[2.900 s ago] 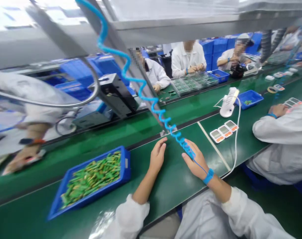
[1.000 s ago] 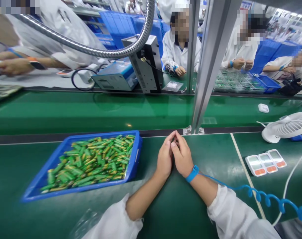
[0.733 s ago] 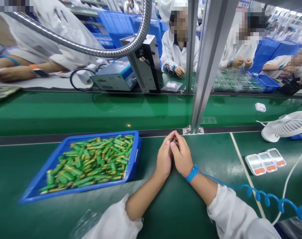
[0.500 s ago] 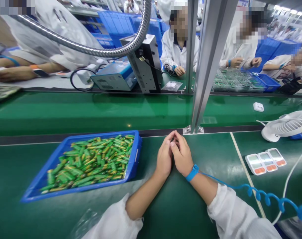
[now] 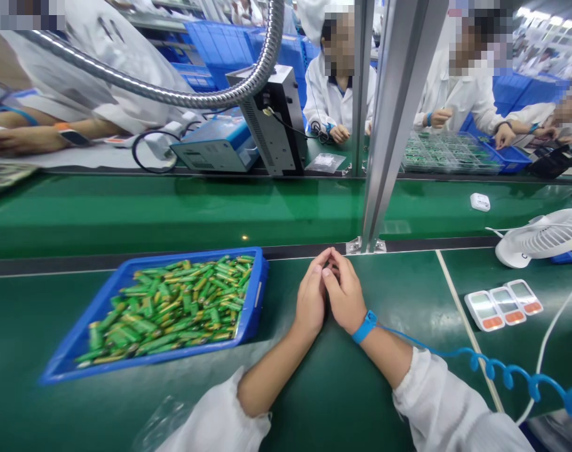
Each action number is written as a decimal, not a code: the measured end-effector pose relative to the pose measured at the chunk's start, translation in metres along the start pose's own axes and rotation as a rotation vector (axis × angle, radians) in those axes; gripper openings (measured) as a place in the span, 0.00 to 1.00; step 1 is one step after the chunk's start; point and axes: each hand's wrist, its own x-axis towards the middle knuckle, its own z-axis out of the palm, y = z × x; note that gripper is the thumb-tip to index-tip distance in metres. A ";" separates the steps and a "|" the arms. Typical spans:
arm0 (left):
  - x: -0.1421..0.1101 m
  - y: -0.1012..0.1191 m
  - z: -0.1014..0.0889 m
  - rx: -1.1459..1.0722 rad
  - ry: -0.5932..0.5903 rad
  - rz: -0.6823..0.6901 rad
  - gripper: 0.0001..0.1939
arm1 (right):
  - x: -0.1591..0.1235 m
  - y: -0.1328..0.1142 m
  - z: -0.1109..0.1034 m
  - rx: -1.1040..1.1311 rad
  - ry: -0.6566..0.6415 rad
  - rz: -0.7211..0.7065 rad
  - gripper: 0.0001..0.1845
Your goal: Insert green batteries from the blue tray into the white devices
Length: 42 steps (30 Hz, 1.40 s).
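My left hand (image 5: 311,296) and my right hand (image 5: 346,292) rest on the green bench, fingertips touching in a steeple. Their fingers are stretched out, and I see nothing held; the space between the palms is partly hidden. A blue wrist strap (image 5: 365,326) circles my right wrist, its coiled blue cord (image 5: 507,376) running off to the right. Left of my hands stands a blue bin (image 5: 262,295) full of small green-and-gold cylinders that look like batteries (image 5: 172,307).
A metal post (image 5: 393,125) rises behind my hands. To the right lie three white devices with screens (image 5: 506,304), near a white fan (image 5: 544,237). Beyond the bench runs a green conveyor belt (image 5: 172,210) carrying a small white case (image 5: 480,201). Co-workers sit across it.
My hands, apart at first, have come together and then stayed still. My view has turned. The white case has slid left along the belt. A co-worker's hand has reached to a far blue bin.
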 end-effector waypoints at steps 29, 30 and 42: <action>0.000 0.000 -0.001 0.018 0.016 -0.003 0.29 | 0.001 0.000 -0.001 -0.018 0.003 0.005 0.29; 0.000 0.000 -0.001 0.022 0.017 -0.003 0.29 | 0.001 0.000 -0.001 -0.021 0.001 0.002 0.30; -0.001 0.003 0.004 -0.068 0.000 0.040 0.28 | 0.013 -0.006 -0.008 0.061 0.102 0.016 0.17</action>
